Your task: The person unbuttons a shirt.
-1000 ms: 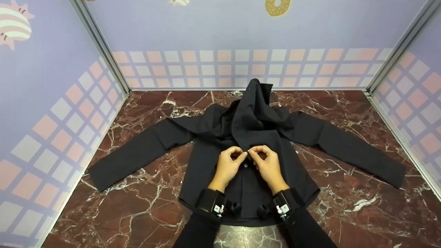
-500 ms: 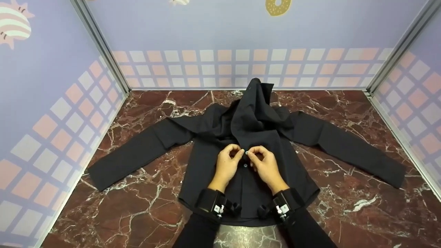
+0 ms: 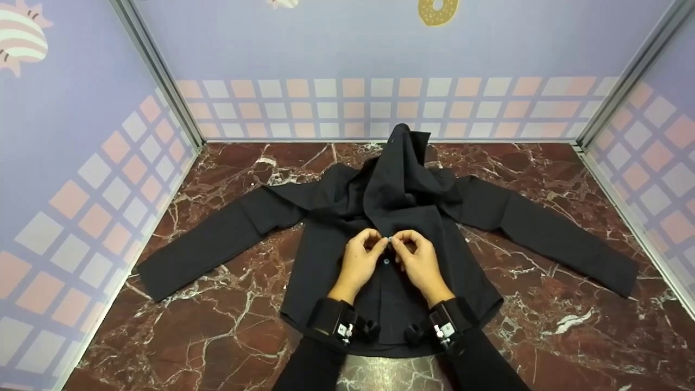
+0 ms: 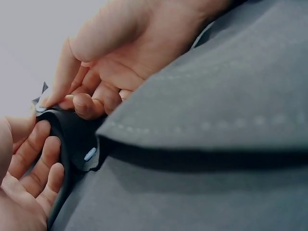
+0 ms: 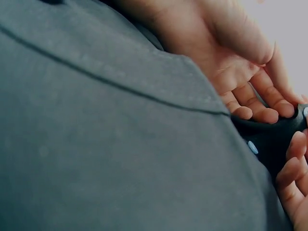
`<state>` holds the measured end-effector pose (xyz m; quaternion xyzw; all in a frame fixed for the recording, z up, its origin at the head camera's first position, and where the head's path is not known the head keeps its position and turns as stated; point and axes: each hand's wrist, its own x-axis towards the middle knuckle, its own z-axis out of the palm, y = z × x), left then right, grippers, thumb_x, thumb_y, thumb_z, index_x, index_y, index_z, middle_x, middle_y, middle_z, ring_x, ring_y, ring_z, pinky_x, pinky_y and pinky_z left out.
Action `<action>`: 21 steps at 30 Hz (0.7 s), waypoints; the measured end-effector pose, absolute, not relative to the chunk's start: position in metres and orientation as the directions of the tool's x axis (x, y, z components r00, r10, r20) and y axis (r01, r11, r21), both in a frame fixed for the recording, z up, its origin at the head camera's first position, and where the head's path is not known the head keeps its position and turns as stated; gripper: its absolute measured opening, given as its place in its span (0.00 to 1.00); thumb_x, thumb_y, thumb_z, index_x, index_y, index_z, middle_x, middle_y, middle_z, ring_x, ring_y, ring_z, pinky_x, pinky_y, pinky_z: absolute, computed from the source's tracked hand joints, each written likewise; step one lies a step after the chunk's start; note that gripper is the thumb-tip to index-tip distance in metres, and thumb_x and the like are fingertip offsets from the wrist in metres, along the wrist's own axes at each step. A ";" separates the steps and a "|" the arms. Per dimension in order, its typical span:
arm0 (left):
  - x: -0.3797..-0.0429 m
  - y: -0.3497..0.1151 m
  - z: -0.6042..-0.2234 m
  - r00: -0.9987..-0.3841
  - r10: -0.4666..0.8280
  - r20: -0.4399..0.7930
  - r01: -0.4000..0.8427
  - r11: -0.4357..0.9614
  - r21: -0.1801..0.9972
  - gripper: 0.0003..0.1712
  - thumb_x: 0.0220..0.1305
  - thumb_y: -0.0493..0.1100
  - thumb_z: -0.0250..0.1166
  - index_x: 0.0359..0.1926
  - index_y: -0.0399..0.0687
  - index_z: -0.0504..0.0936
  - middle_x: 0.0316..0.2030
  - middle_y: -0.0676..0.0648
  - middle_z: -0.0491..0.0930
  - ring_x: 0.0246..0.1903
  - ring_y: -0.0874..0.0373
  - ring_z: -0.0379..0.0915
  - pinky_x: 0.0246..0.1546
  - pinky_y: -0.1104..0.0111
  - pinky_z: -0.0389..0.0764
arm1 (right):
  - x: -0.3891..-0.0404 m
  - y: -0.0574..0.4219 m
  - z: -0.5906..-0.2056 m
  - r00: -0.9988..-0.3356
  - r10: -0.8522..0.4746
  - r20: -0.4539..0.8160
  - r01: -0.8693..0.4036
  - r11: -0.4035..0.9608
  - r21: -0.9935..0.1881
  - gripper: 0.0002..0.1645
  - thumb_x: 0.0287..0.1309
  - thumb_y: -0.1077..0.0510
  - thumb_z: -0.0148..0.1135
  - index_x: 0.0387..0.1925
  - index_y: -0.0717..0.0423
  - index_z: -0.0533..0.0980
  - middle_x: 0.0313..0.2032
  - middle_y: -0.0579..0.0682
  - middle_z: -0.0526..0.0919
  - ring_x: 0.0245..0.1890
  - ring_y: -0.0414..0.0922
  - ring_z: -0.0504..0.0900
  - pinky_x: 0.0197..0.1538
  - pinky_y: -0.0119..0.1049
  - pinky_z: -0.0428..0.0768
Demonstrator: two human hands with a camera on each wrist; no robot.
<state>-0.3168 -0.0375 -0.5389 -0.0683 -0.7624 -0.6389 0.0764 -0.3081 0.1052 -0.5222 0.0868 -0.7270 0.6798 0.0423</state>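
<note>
A black long-sleeved shirt (image 3: 320,260) lies front up with both sleeves spread. Over its middle, my left hand (image 3: 360,258) pinches the cloth of the front opening between thumb and forefinger. My right hand (image 3: 421,260) meets it tip to tip, pinching a small pale button (image 3: 390,239) at the same edge. In the left wrist view the right thumb (image 4: 57,84) presses on that button (image 4: 41,109). Just below the hands, a second button (image 3: 386,262) shows on the front; the right wrist view also has this lower button (image 5: 252,147). The other fingers curl loosely.
Bunched cloth at the collar (image 3: 402,146) stands up toward the back wall (image 3: 304,54). The left sleeve (image 3: 217,244) and right sleeve (image 3: 564,244) stretch across the red-brown marble tabletop (image 3: 228,326). Patterned panels enclose both sides.
Half a second ago the fingertips had parted slightly, with the button showing at the right ones; now they are together again. The shirt lies as before.
</note>
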 end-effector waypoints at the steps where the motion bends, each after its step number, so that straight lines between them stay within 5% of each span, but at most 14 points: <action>1: -0.319 -0.038 -0.544 -0.978 0.003 0.208 0.205 0.179 0.962 0.09 0.63 0.41 0.61 0.36 0.38 0.78 0.30 0.43 0.77 0.30 0.49 0.75 0.31 0.65 0.75 | -0.308 0.105 -0.522 -0.980 -0.076 0.182 -0.186 0.059 -0.981 0.10 0.61 0.61 0.59 0.36 0.68 0.75 0.24 0.68 0.74 0.20 0.61 0.71 0.18 0.33 0.70; 10: -0.320 -0.039 -0.547 -0.963 -0.050 0.265 0.248 0.221 0.943 0.04 0.62 0.42 0.63 0.33 0.46 0.78 0.27 0.51 0.76 0.27 0.58 0.74 0.28 0.69 0.74 | -0.308 0.106 -0.524 -0.962 -0.108 0.252 -0.262 0.093 -0.961 0.10 0.59 0.62 0.61 0.36 0.68 0.76 0.26 0.61 0.76 0.19 0.56 0.73 0.18 0.31 0.71; 21: -0.319 -0.038 -0.546 -0.932 -0.039 0.360 0.334 0.296 0.895 0.05 0.60 0.41 0.64 0.34 0.45 0.77 0.27 0.54 0.77 0.27 0.62 0.72 0.29 0.69 0.72 | -0.307 0.104 -0.522 -0.970 -0.073 0.231 -0.234 0.038 -0.972 0.10 0.58 0.63 0.62 0.34 0.69 0.75 0.24 0.70 0.74 0.19 0.62 0.71 0.17 0.31 0.69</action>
